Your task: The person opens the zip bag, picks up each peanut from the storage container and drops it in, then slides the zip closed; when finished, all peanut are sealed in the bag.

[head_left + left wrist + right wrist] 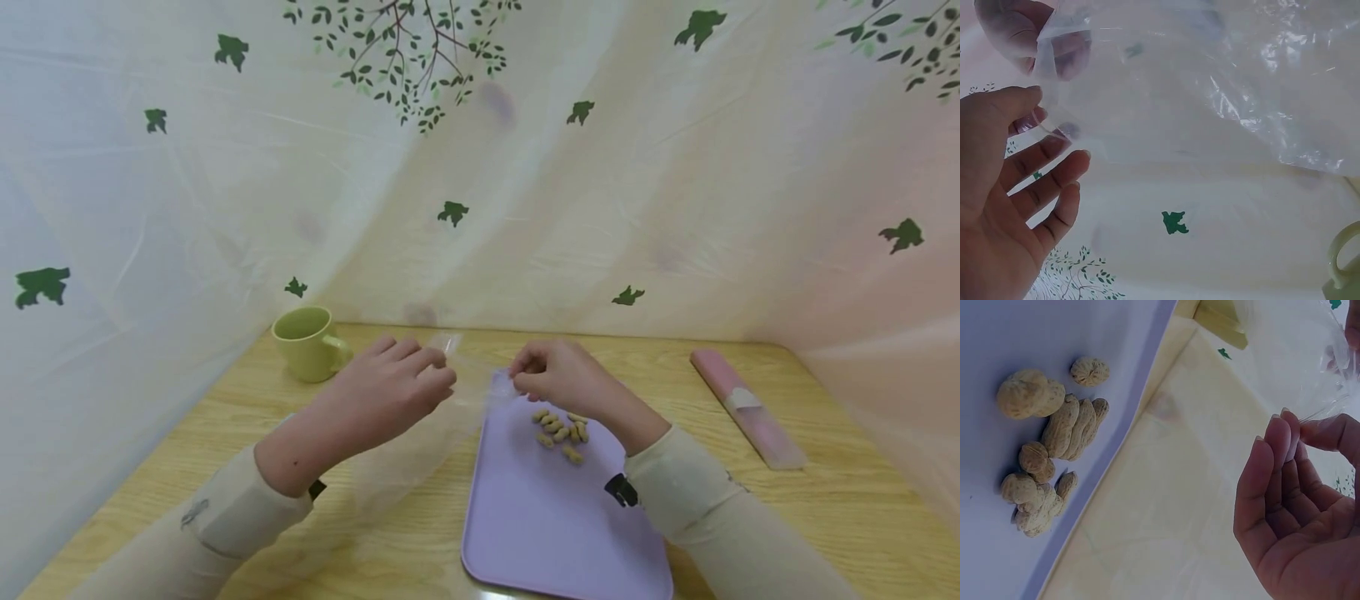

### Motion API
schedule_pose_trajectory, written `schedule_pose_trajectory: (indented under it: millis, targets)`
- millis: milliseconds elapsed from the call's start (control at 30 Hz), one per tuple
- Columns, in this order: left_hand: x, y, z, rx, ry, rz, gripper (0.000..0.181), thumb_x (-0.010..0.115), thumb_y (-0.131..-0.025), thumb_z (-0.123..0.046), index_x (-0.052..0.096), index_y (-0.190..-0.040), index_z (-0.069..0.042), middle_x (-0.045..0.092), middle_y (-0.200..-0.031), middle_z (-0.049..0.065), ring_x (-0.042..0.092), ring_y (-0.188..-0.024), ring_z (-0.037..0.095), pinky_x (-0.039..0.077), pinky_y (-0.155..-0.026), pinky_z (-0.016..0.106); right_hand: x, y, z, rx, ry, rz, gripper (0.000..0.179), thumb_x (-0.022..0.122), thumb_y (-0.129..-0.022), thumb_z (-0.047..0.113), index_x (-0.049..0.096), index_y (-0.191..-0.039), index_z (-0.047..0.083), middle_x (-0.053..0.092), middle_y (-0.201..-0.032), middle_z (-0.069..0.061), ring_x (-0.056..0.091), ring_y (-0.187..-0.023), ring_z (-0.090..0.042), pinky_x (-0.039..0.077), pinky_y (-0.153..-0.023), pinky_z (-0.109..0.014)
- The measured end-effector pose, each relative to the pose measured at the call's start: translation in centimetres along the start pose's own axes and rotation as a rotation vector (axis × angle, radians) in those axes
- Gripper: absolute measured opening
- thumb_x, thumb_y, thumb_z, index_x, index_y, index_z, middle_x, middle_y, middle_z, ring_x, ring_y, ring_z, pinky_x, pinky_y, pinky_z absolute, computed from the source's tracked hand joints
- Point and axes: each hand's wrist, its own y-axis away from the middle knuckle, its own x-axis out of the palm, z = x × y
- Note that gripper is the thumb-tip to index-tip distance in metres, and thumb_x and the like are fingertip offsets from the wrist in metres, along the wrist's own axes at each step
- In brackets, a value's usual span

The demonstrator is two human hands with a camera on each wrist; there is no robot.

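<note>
Between the two hands hangs a clear plastic bag, thin and see-through, its body trailing down left of the tray in the head view. My left hand pinches the bag's rim between thumb and index finger, its other fingers loosely spread in the left wrist view. Opposite it, my right hand pinches another part of the rim with thumb and fingertips, over the tray's far left corner. Several peanuts in their shells lie in a loose cluster on the purple tray, below the right hand.
A yellow-green mug stands at the back left, beyond the left hand, handle toward the right. On the right side of the wooden table lies a long pink pouch with a pale band. A printed sheet hangs behind the table.
</note>
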Motion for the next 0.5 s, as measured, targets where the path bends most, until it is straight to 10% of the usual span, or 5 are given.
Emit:
schedule_pose_trajectory:
  millis: [333, 500]
  targets:
    - [-1.3, 0.3, 0.4, 0.015, 0.029, -0.071, 0.022, 0.085, -0.093, -0.020, 0.067, -0.100, -0.011, 0.067, -0.093, 0.002, 0.066, -0.087, 0.022, 0.061, -0.076, 0.034, -0.1, 0.3, -0.8, 0.022, 0.052, 0.013, 0.012, 0.062, -0.100, 0.020, 0.070, -0.103, 0.011, 0.077, -0.094, -0.011, 0.073, -0.082, -0.026, 0.062, -0.073, -0.033]
    - [-1.4, 0.1, 0.6, -0.094, 0.235, -0.023, 0.017, 0.081, -0.096, -0.012, 0.066, -0.103, -0.012, 0.068, -0.114, 0.009, 0.068, -0.095, 0.024, 0.062, -0.075, 0.033, 0.3, 0.5, -0.2, 0.015, 0.054, 0.031, 0.014, 0.063, -0.102, 0.022, 0.071, -0.104, 0.011, 0.077, -0.092, -0.006, 0.074, -0.083, -0.028, 0.060, -0.067, -0.034]
